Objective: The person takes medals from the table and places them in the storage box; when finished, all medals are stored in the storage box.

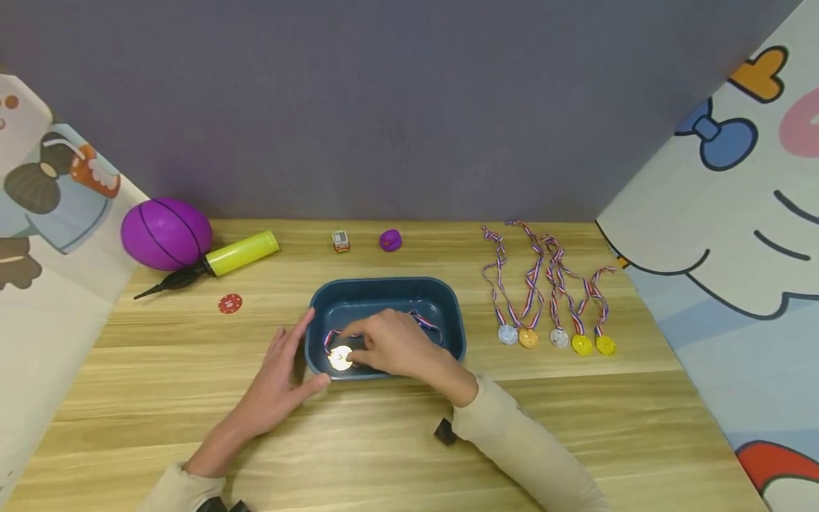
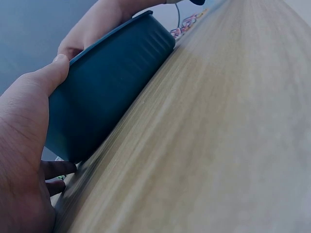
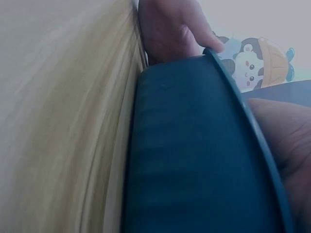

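Note:
A dark blue bin (image 1: 451, 321) sits mid-table on the wood. My left hand (image 1: 281, 373) braces its front-left corner with straight fingers along the side wall and the thumb against the front wall; the left wrist view shows the thumb (image 2: 57, 65) at the rim of the bin (image 2: 107, 87). My right hand (image 1: 392, 345) reaches down inside the bin, fingers curled on the striped ribbon of a shiny medal (image 1: 340, 358) that lies on the bin floor. In the right wrist view the bin's outer wall (image 3: 194, 145) fills the frame, and the medal is hidden.
Several ribboned medals (image 1: 555, 336), silver and gold, lie in a row right of the bin. At the back left lie a purple ball (image 1: 166, 233), a yellow pump (image 1: 239, 254) and a red chip (image 1: 229, 304). A small block (image 1: 341, 241) and a purple toy (image 1: 390, 240) sit behind the bin.

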Tool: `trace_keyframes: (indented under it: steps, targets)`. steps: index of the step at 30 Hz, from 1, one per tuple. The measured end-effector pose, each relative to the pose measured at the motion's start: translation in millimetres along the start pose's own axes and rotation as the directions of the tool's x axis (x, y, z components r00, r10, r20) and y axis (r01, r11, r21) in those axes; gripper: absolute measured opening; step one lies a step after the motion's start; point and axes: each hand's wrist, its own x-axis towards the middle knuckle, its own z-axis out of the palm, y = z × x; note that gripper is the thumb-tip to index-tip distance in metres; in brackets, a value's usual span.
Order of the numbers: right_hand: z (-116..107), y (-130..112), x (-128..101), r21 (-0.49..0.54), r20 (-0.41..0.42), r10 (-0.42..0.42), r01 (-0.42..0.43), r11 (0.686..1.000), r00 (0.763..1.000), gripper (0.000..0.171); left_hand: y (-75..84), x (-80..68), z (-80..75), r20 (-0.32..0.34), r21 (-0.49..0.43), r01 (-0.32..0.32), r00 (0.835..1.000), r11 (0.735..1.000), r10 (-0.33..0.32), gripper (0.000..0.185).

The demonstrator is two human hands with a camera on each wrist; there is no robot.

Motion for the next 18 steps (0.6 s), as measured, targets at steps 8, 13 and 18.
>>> trace_keyframes:
  steps: [8, 13, 18]
  targets:
    - [-15.6, 5.3, -20.9, 0.066, -0.088, 0.01, -0.004, 0.998, 0.996, 0.034, -0.1, 1.1, 0.1, 0.006, -0.011, 0.019, 1.0, 1.0, -0.018, 0.108]
    - [-26.0, 11.1, -34.2, 0.069, -0.148, 0.0, 0.01, 0.998, 0.989, 0.037, -1.2, 1.0, 0.6, 0.004, -0.006, 0.022, 1.0, 1.0, -0.022, 0.107]
    - [-31.1, 19.5, -48.9, 0.088, -0.244, 0.01, 0.012, 0.996, 0.97, 0.035, -1.2, 0.3, 0.8, -0.002, -0.003, 0.022, 1.0, 1.0, -0.022, 0.108]
